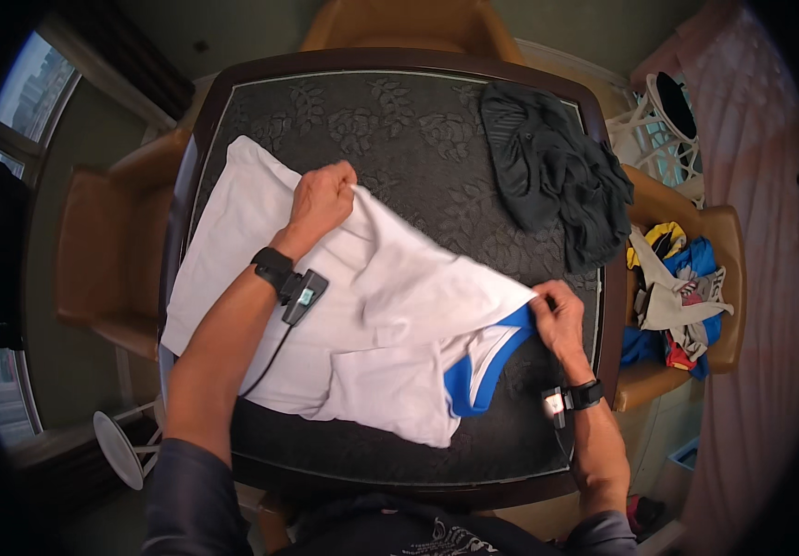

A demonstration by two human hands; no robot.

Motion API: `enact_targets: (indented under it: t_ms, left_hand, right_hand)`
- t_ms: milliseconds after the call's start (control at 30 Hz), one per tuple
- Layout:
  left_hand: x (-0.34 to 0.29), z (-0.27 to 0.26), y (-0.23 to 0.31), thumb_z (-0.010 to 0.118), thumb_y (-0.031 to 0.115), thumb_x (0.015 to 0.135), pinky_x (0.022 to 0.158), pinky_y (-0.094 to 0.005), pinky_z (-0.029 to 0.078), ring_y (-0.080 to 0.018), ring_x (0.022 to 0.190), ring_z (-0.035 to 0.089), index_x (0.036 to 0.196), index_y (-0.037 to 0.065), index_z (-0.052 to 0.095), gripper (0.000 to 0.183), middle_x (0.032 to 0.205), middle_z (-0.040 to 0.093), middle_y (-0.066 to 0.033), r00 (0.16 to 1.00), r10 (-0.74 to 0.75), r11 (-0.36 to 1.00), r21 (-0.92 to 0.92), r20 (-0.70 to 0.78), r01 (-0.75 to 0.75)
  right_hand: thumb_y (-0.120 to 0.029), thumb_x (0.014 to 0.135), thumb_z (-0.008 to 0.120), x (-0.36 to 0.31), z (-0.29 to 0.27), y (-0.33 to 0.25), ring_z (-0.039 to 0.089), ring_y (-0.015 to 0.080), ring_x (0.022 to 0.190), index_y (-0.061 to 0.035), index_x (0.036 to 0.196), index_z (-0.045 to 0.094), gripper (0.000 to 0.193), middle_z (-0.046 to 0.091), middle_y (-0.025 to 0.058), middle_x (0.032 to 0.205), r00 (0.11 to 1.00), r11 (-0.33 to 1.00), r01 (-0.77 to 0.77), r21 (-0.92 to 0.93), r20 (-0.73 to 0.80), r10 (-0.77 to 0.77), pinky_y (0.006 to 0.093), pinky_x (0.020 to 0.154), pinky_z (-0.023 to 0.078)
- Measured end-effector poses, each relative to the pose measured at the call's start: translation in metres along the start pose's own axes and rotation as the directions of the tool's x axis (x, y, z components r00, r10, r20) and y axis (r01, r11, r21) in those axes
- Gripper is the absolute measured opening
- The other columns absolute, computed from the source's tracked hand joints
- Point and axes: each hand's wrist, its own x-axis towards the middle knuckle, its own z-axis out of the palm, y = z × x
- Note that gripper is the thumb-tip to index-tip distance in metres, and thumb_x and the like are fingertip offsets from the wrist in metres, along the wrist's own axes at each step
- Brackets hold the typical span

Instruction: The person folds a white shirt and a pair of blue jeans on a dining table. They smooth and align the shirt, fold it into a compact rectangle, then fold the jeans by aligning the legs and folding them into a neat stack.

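A white T-shirt [372, 296] with a blue collar [488, 375] lies across the dark table, its hem toward the left and its neck toward the right. My left hand [323, 202] pinches the shirt's far edge near the middle. At the shoulder beside the collar, my right hand [559, 320] grips the cloth between thumb and fingers. Between the two hands the far edge is drawn into a slanting line, and folds run through the fabric below it. Both wrists carry a black strap with a small device and cable.
A crumpled dark grey garment [557, 171] sits at the table's far right. The table [353, 111] has a dark floral-patterned top. Tan chairs [112, 250] stand around it; the right one holds a heap of coloured clothes [682, 296]. A round white stool [120, 449] is at lower left.
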Motion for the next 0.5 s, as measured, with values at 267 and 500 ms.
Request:
enact_targets:
  t_ms: [267,500]
  left_hand:
    - [-0.01,0.043,0.003,0.064,0.005,0.083,0.086,-0.0457,0.051,-0.0396,0.097,0.062,0.125,0.001,0.058,0.043,0.103,0.063,-0.0203,0.989,-0.109,0.993,0.035,-0.103,0.113]
    - [-0.065,0.034,0.034,0.067,0.003,0.078,0.097,-0.0424,0.047,-0.0368,0.112,0.055,0.123,0.0,0.06,0.045,0.12,0.059,-0.0181,0.971,0.143,0.983,0.138,-0.191,-0.118]
  right_hand:
    - [-0.008,0.08,0.072,0.012,0.009,0.005,0.061,0.0277,0.08,-0.0032,0.106,0.068,0.027,0.062,0.0121,0.084,0.987,0.963,-0.089,-0.253,-0.156,0.05,0.0384,0.074,0.05]
    - [-0.008,0.075,0.074,0.01,0.017,-0.015,0.057,0.0332,0.094,-0.0048,0.103,0.07,0.028,0.064,0.0138,0.095,0.973,0.912,0.199,-0.358,-0.041,-0.228,0.0405,0.085,0.048]
